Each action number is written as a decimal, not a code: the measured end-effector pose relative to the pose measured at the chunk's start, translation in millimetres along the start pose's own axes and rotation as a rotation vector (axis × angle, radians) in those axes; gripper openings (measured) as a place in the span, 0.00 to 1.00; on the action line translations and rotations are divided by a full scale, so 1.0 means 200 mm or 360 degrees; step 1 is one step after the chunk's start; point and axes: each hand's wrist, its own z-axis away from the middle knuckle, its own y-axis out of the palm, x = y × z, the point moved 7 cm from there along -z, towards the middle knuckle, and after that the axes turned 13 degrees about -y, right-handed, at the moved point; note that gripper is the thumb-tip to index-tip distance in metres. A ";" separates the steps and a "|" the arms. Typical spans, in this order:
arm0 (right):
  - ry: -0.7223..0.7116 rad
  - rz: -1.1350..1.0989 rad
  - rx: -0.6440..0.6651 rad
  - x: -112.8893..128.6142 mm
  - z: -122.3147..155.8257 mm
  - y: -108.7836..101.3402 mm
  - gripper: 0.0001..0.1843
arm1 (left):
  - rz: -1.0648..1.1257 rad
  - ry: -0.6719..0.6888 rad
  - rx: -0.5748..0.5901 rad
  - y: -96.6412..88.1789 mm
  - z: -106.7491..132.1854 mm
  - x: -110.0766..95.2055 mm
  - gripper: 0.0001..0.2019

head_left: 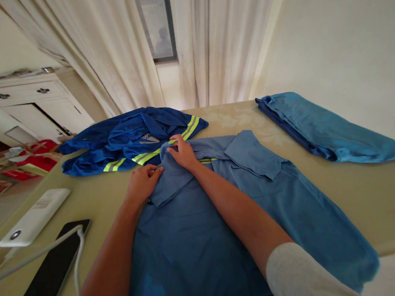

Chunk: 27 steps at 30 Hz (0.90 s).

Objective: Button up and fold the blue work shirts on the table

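Observation:
A greyish-blue collared work shirt [193,242] lies spread over the near middle of the table, its collar away from me. My left hand [144,184] is closed, thumb and fingers pinching the left edge of the collar. Just to the right and a little farther off, my right hand [183,153] grips the same collar flap near its upper edge, fingers bent over the cloth. The right collar flap lies folded outward, untouched. A strip of yellow-green trim shows inside the neck opening. What lies under the collar cloth is hidden.
Behind the shirt lies a crumpled bright-blue garment [128,134] with yellow reflective bands. Folded blue clothing [322,125] rests at the far right. A white power bank [37,216], a black phone [50,272] and a white cable [76,269] occupy the table's left side [93,196].

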 end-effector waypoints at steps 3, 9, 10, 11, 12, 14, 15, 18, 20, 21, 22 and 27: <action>-0.0022 0.0033 0.0069 0.01 0.00 0.01 0.21 | 0.0077 -0.0003 0.0038 0.01 -0.02 0.03 0.23; -0.0096 0.0079 0.0140 0.01 -0.01 0.03 0.09 | 0.0217 0.0086 -0.0007 0.01 -0.01 0.01 0.20; -0.0115 0.0070 0.0121 0.01 -0.02 0.03 0.08 | 0.0235 0.0099 -0.0028 0.00 0.00 0.00 0.20; -0.0132 0.0062 0.0100 0.01 -0.02 0.03 0.07 | 0.0258 0.0106 -0.0044 0.00 0.00 0.00 0.19; -0.0140 0.0060 0.0081 0.01 -0.03 0.02 0.05 | 0.0285 0.0108 -0.0049 0.00 0.00 -0.01 0.19; -0.0110 0.0086 0.0052 0.01 -0.03 0.01 0.03 | 0.0333 0.0106 -0.0044 0.00 0.01 -0.02 0.18; -0.0082 0.0113 0.0047 0.00 -0.03 0.01 0.02 | 0.0354 0.0110 -0.0038 0.00 0.00 -0.02 0.18; -0.0036 0.0230 0.0102 0.01 -0.03 0.00 0.02 | 0.0411 0.0144 -0.0026 0.00 0.00 -0.02 0.18; -0.0059 0.0323 0.0176 0.03 -0.02 0.01 0.04 | 0.0455 0.0177 -0.0014 0.00 0.00 -0.03 0.18; -0.0078 0.0366 0.0212 0.04 -0.01 0.02 0.06 | 0.0479 0.0191 -0.0006 0.00 0.00 -0.03 0.18; -0.0102 0.0399 0.0245 0.05 -0.01 0.02 0.08 | 0.0501 0.0203 -0.0002 0.00 0.00 -0.03 0.18; -0.0162 0.0412 0.0344 0.07 -0.01 0.04 0.17 | 0.0512 0.0221 0.0012 0.00 0.02 -0.04 0.17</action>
